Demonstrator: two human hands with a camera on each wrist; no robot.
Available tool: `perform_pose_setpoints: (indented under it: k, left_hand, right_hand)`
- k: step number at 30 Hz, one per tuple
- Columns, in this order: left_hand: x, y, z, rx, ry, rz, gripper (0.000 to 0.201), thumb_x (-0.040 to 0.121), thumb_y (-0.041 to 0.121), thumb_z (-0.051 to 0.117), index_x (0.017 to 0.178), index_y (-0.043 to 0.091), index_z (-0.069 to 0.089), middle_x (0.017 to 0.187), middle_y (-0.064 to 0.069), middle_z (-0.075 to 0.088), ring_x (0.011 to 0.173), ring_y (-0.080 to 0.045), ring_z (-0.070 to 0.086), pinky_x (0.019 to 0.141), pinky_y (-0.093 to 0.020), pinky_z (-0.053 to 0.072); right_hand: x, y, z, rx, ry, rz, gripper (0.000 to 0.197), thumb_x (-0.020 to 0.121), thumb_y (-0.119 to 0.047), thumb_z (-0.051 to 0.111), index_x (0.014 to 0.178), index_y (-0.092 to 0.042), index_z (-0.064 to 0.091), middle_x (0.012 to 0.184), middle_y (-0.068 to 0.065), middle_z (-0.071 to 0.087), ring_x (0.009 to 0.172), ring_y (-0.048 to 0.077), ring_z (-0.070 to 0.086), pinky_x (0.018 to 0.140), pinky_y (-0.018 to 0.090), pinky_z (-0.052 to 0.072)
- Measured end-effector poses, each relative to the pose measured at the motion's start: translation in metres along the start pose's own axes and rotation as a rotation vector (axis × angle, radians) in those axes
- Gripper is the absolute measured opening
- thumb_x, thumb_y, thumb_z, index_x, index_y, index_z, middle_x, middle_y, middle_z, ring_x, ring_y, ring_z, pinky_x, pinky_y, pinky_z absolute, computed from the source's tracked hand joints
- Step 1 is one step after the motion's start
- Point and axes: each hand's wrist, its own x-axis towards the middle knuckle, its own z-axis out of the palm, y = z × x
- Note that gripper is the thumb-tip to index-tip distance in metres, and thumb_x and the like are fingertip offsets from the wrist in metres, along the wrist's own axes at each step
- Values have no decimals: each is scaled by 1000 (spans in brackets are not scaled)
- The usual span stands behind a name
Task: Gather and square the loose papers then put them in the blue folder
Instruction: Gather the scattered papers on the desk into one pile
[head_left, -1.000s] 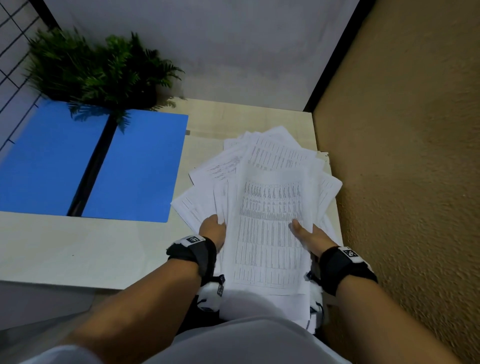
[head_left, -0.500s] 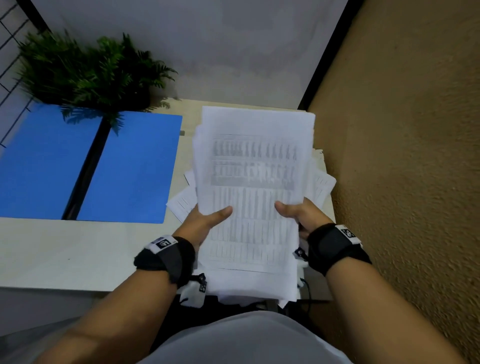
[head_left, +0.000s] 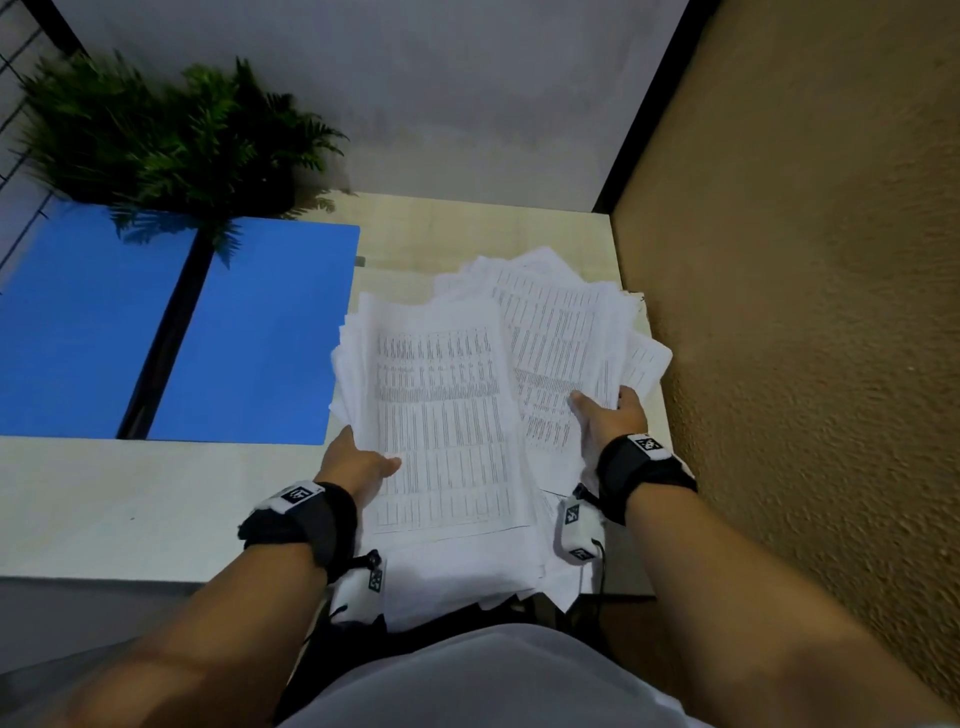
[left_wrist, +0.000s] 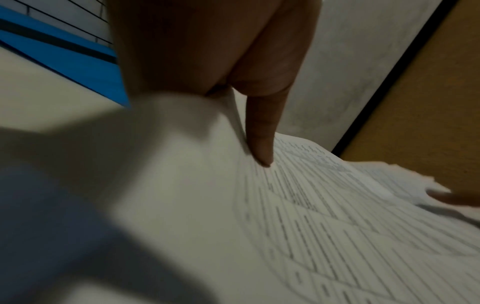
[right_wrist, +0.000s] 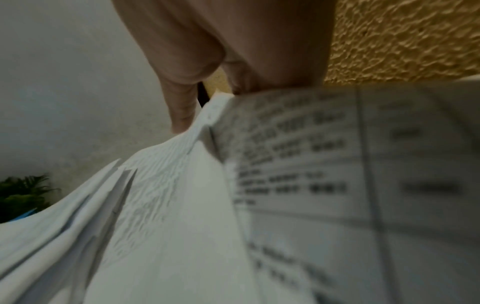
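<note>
A thick, uneven stack of printed papers (head_left: 441, 415) lies fanned over the right part of the table, its near end hanging past the front edge. My left hand (head_left: 358, 457) grips the stack's left side, thumb on top (left_wrist: 259, 144) and fingers underneath. My right hand (head_left: 608, 415) pinches the right-hand sheets (right_wrist: 285, 164) by their edge, thumb on top. The blue folder (head_left: 249, 332) lies spread flat on the table to the left, apart from the papers. Its black spine (head_left: 166, 332) runs down the middle.
A green fern plant (head_left: 156, 140) stands at the table's back left and overhangs the folder's far edge. A rough ochre wall (head_left: 805, 312) runs close along the right side of the table (head_left: 130, 509). A grey wall closes the back.
Half a second ago both hands held the stack raised and fairly squared. Now it is lowered onto the table and fanned apart, the right-hand sheets angled away to the right.
</note>
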Motion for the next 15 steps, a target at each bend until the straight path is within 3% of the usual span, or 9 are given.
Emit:
perform_pose_setpoints:
  k: [3, 6, 9, 12, 15]
  left_hand:
    - [1, 1, 5, 117, 14, 20, 47, 82, -2, 69, 126, 10, 56, 115, -8, 65, 104, -29, 60, 93, -38, 47]
    - [0, 2, 7, 154, 11, 28, 42, 86, -3, 66, 125, 9, 55, 112, -7, 63, 99, -27, 57, 86, -34, 44]
    - [1, 1, 6, 183, -8, 29, 44, 87, 2, 67, 128, 9, 54, 118, -6, 64, 102, -27, 58, 90, -35, 44]
    - [-1, 4, 6, 228, -20, 36, 47, 89, 7, 67, 133, 9, 51, 123, -8, 62, 106, -28, 58, 89, -31, 41]
    - [-1, 5, 4, 256, -37, 37, 47, 89, 9, 67, 133, 10, 50, 120, -6, 61, 112, -30, 58, 92, -31, 42]
  right_hand:
    - [-13, -15, 9, 169, -60, -43, 52, 68, -20, 84, 117, -24, 67, 113, 5, 72, 101, 25, 70, 88, 48, 56]
    - [-12, -28, 10, -1, 41, -108, 38, 78, -16, 76, 115, -17, 68, 109, 3, 72, 98, 25, 68, 90, 40, 56]
    - [-13, -42, 11, -142, 60, -128, 18, 85, -7, 67, 103, -10, 69, 101, 11, 70, 92, 29, 65, 82, 33, 53]
    - [-12, -56, 12, -98, -30, -132, 24, 87, 7, 58, 107, -5, 64, 99, 12, 65, 90, 30, 62, 83, 36, 52]
    - [-12, -73, 3, -185, 60, -261, 20, 84, 0, 53, 96, -16, 59, 98, 11, 65, 85, 29, 61, 79, 33, 52]
